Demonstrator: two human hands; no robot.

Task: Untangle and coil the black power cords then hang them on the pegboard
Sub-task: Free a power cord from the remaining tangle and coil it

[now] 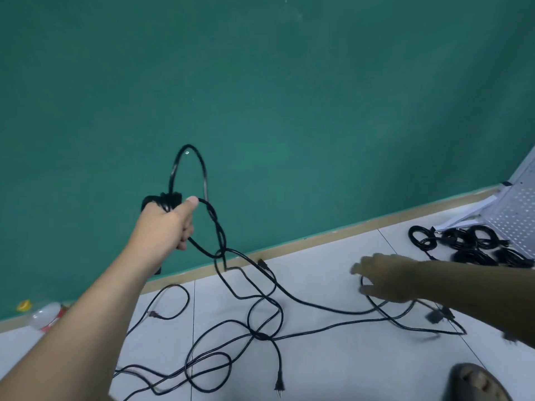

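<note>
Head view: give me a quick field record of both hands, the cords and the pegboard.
left hand: raised, shut on a cord bundle with a loop above
right hand: blurred, open fingers over a strand on the floor
tangled cords: spread on the floor, knotted in the middle
coiled cords: piled beside the pegboard
pegboard: white, at right, nothing seen hanging

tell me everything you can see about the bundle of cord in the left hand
The cord bundle is black, thin and glossy, like rubber-coated power cable. Several turns are gathered tight in the left hand, which is closed around it and raised in front of the green wall. One tall narrow loop stands up above the fist; below, strands trail down, twisted, into the tangle on the floor.
</note>
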